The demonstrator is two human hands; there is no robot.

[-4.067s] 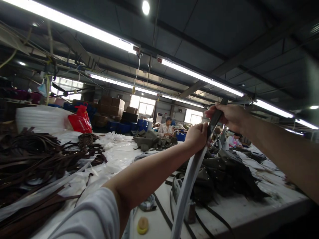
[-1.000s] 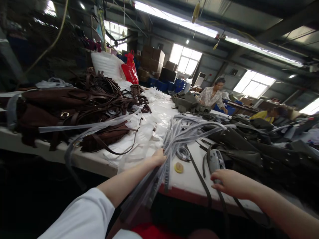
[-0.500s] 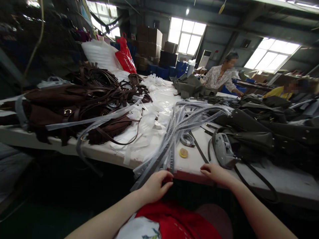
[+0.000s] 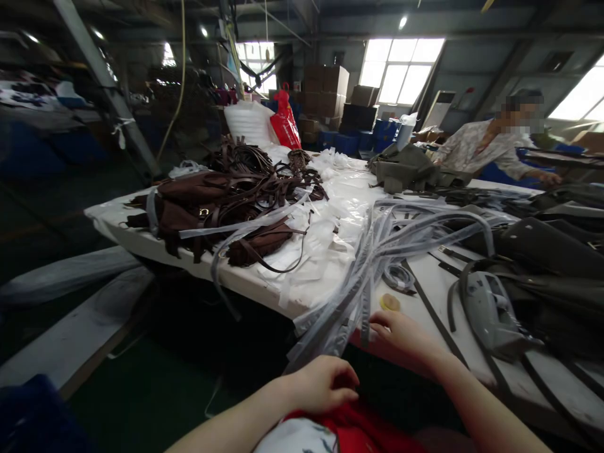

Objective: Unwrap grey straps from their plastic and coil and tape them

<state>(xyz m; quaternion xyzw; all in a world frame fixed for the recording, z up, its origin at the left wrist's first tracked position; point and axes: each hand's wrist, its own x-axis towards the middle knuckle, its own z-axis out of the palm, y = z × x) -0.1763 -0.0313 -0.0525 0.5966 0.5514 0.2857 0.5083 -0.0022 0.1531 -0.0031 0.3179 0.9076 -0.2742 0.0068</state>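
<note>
A bundle of dark straps in clear plastic sleeves [image 4: 377, 251] lies across the white table [image 4: 189, 267], with its ends hanging over the near edge. My right hand [image 4: 401, 333] rests at that edge, fingers spread, its fingertips touching the ends of the bundle. My left hand [image 4: 325, 384] is lower, just below the hanging ends. Its fingers are curled closed and I see nothing in them. A small yellow roll [image 4: 389, 302] lies just beyond my right hand. Red cloth [image 4: 358, 428] lies over my lap.
A heap of brown straps and bags [image 4: 221, 201] fills the table's left. Dark green bags [image 4: 542, 251] and a grey hand tool [image 4: 491, 311] lie on the right. A person [image 4: 491, 148] works at the far side. A red bag [image 4: 285, 126] and cartons stand behind.
Four seconds ago both hands held a sleeved strap up high. They have since dropped to the table edge. In the last half second my left hand curled shut and my right hand slid to the bundle's ends.
</note>
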